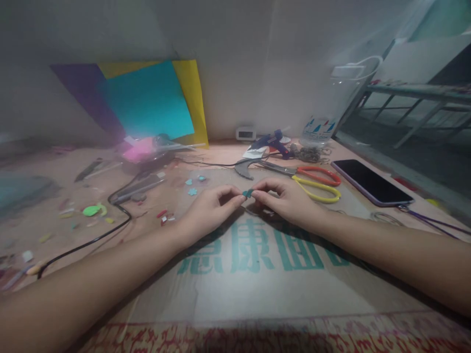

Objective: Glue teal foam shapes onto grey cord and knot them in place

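Between the fingertips of both hands is a small teal piece, pinched from either side; its exact shape is partly hidden. My left hand grips its left end between thumb and forefinger. Its right end is held the same way by my right hand. Left of my left hand lie small light-blue cut-outs, one of them a flower shape. Just beyond my right hand rest scissors with one red and one yellow handle. A curved grey blade-like piece lies near their tips.
At the back stand blue, yellow and purple sheets, a small white digital display, a dark blue glue gun and a clear plastic bottle. A phone lies at right. A black cable crosses scattered scraps at left.
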Available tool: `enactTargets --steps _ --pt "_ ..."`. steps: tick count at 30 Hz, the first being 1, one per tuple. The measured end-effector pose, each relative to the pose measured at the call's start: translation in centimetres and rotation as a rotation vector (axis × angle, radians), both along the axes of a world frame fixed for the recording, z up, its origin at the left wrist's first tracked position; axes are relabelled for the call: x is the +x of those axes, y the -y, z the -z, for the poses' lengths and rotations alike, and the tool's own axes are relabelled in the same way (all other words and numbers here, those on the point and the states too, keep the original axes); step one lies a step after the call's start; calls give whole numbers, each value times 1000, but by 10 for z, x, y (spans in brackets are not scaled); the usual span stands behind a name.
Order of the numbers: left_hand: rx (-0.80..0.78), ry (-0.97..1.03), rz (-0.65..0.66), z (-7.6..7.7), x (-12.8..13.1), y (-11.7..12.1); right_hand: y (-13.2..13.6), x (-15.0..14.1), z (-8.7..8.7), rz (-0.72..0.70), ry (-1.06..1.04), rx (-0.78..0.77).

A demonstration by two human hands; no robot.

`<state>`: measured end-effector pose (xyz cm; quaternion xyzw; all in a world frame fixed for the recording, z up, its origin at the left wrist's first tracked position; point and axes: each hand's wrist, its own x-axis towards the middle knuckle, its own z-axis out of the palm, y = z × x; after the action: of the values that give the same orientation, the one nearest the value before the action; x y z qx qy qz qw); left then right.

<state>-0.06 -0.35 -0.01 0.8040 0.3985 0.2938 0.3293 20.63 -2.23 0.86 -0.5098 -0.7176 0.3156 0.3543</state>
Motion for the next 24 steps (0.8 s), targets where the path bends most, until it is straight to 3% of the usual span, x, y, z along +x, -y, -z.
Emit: enactTargets --steps 9,24 --pt "70 8 -9 -4 1 1 -5 3 6 -98 -39 -7" --pt "66 -31 8 -2 1 1 -1 -1 2 -34 -116 -148"
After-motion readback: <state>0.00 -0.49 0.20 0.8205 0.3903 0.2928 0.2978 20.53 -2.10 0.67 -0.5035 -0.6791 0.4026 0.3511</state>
